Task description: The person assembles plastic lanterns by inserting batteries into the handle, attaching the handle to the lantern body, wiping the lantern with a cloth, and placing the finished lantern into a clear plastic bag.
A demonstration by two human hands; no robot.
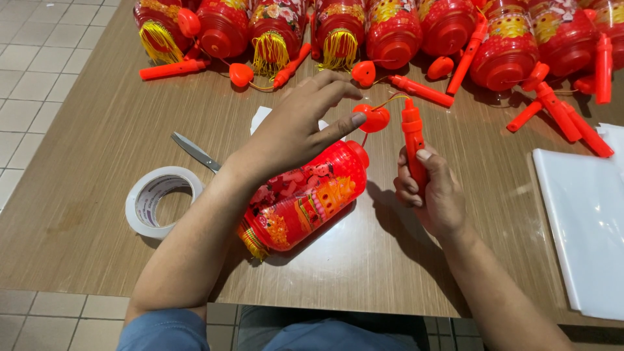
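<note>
My right hand grips the stiff orange handle upright. My left hand, fingers loose, touches the heart charm. The lantern on the table looks light, thin-walled; hold its end caps.

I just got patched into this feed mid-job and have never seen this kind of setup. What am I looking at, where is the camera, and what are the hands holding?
There is no machine here. The single picture comes from a camera worn on a person's head, looking down at their own two bare hands over a wooden table.

The right hand grips an orange-red plastic handle stick, held upright. The left hand touches a small red heart piece with its fingertips; a thin cord runs from the heart to the stick's top. Under the left forearm a red printed lantern lies on its side.

Also on the table: a tape roll, scissors, clear plastic sheets at the right, and a row of similar lanterns with sticks along the far edge.
</note>
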